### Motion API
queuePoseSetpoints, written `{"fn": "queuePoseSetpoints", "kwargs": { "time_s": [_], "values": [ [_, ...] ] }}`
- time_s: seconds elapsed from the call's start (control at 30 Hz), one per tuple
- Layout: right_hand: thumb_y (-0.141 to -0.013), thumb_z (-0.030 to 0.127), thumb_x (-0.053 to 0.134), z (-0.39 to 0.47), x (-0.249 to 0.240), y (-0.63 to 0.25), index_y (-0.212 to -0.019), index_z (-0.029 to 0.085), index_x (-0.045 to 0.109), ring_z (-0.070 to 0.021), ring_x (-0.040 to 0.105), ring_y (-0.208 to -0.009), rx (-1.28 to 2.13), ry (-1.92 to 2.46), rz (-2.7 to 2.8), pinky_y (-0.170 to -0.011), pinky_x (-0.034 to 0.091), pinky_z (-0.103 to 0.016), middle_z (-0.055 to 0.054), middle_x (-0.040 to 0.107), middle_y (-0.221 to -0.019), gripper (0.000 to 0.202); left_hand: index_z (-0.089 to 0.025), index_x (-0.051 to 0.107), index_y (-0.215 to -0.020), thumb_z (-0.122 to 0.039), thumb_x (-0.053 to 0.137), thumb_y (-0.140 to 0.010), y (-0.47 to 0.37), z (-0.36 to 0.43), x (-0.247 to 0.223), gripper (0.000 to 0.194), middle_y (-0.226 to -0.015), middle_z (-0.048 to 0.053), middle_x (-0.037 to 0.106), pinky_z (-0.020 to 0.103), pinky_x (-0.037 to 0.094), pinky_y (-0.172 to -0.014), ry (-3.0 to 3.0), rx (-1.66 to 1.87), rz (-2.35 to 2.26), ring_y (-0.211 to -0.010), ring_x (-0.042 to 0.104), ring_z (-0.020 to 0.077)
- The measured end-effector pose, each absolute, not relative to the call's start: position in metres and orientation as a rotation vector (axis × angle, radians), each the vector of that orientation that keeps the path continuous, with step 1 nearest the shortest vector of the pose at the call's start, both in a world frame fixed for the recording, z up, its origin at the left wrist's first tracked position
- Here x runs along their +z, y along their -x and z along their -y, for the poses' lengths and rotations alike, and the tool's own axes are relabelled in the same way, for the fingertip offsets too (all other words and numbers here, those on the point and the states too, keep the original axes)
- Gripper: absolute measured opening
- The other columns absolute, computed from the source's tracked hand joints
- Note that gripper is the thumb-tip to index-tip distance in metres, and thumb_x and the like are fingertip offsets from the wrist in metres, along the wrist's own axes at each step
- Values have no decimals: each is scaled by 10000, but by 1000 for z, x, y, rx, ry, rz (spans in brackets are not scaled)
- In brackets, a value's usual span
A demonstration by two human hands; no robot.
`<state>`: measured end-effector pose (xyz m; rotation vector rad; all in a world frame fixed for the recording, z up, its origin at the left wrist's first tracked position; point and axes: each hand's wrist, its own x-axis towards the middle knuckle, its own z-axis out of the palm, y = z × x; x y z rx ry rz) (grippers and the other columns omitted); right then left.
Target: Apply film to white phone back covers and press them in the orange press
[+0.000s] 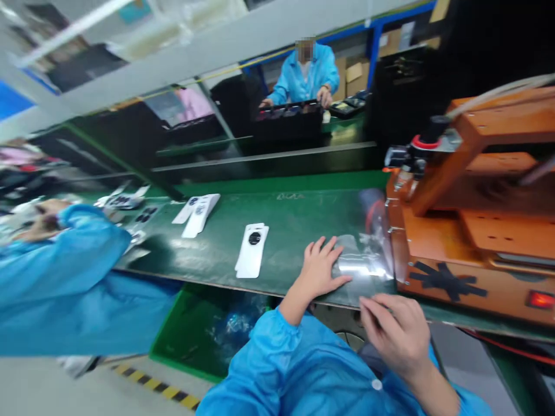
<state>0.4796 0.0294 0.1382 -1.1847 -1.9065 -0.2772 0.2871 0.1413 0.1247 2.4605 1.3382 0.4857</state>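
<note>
My left hand lies with its fingers spread on the green worktop, at the left edge of some clear plastic film. Lower right, at the table's front edge, my right hand is closed, thumb and index finger pinched near the film's corner; what is between them is too small to make out. To the left of my left hand lie overlapping white phone-shaped pieces with a round black part on top. Farther left is another group of white pieces with dark round marks.
An orange machine with black tape and a red switch stands at the right. A green bin holding clear plastic sits below the table. A co-worker's blue sleeve reaches over the left end. Another person works across the line.
</note>
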Motion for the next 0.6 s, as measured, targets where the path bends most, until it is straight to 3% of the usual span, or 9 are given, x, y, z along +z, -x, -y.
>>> {"fn": "queuePoseSetpoints", "kwargs": {
  "time_s": [0.07,0.13,0.2,0.27,0.4,0.5,0.6],
  "values": [
    [-825,146,740,-29,143,-481,-1058,247,704,-212,630,-826,-160,1189,1804,-757,495,-377,-58,680,-945,256,-294,344,-1578,-694,713,-782,-277,-148,132,965,-1693,126,234,575,270,-1210,-2410,540,-1300,-1537,257,378],
    [-833,163,735,-31,144,-482,-1043,257,703,-218,635,-832,-44,1175,1744,-763,513,-389,-58,665,-952,233,-277,290,-1598,-657,678,-837,-252,-151,140,935,-1672,142,285,512,319,-1205,-2331,663,-1414,-1517,321,336],
    [-840,174,735,-31,144,-482,-1021,262,701,-218,640,-837,46,1158,1721,-759,522,-387,-56,655,-958,204,-251,410,-1533,-579,629,-905,-212,-150,147,742,-1553,150,476,467,374,-1173,-2176,705,-1807,-1429,453,311],
    [-852,177,726,-30,142,-480,-989,258,697,-210,641,-835,118,1157,1707,-754,525,-374,-52,646,-956,161,-200,553,-1401,-540,607,-921,-166,-149,152,590,-1388,187,597,490,431,-1097,-1903,575,-2304,-1302,557,345],
    [-890,188,685,-33,144,-469,-935,243,684,-189,638,-829,256,1159,1677,-744,516,-338,-45,630,-943,70,-85,623,-1235,-582,677,-842,-97,-148,153,636,-1161,278,656,549,501,-878,-1619,344,-2557,-1061,649,429],
    [-908,234,673,-43,148,-461,-881,240,683,-177,620,-802,351,1201,1619,-699,498,-314,-38,629,-928,30,-140,626,-1166,-619,706,-796,-81,-148,147,611,-1139,227,673,491,508,-853,-1578,292,-2548,-1012,672,389],
    [-927,295,657,-56,150,-459,-818,234,676,-153,565,-705,484,1278,1551,-612,459,-296,-29,631,-892,126,-174,602,-1133,-614,739,-763,-82,-149,140,591,-1170,196,665,449,503,-868,-1533,323,-2575,-1040,670,363]
  ]
}}
